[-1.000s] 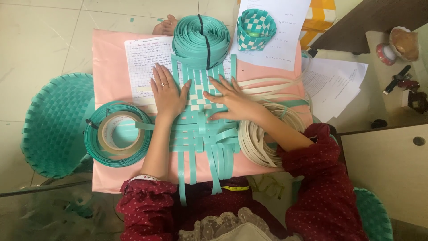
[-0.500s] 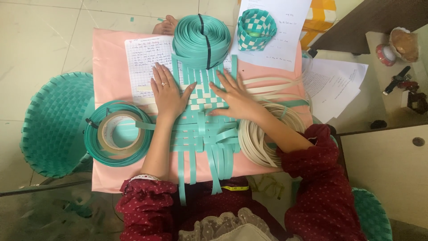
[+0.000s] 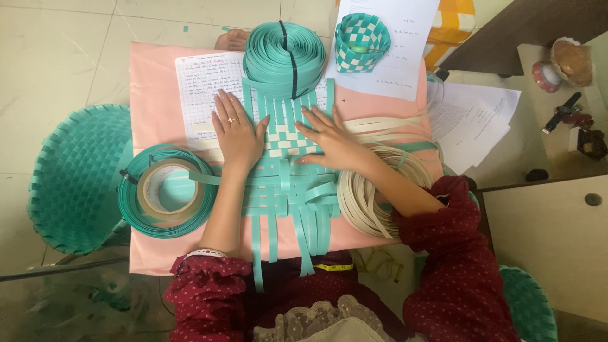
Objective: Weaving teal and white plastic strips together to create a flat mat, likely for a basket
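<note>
Two bare hands lay flat on a half-woven mat of teal and cream strips point(image 3: 285, 142), which sat in the middle of a pink-covered table point(image 3: 152, 76). The left hand point(image 3: 237, 133) pressed down on the mat's left edge with fingers spread, palm down, gripping nothing. The right hand point(image 3: 329, 142) rested on the right part of the checkered weave, fingers also spread and flat, pinching no strip.

The strips looked thin, light and springy, probably smooth plastic that would slide easily. The loose teal ends point(image 3: 297, 234) trailed off the table's near edge, so the weave likely needed flat pressure at its woven centre to keep from shifting. A single strip would best be taken near its free end.

A large teal strip coil point(image 3: 282, 57) stood just beyond the mat, touching its far edge. A second teal coil point(image 3: 166, 193) lay to the left with a roll of brown tape point(image 3: 166, 190) inside its ring. A cream strip coil point(image 3: 380, 190) lay under the right forearm. A small woven cup point(image 3: 361, 41), checkered teal and white, stood on white paper point(image 3: 405, 63); something small and greenish showed inside it, too small to name. A big teal woven basket point(image 3: 69, 177) sat on the floor at left, its contents not visible.
</note>
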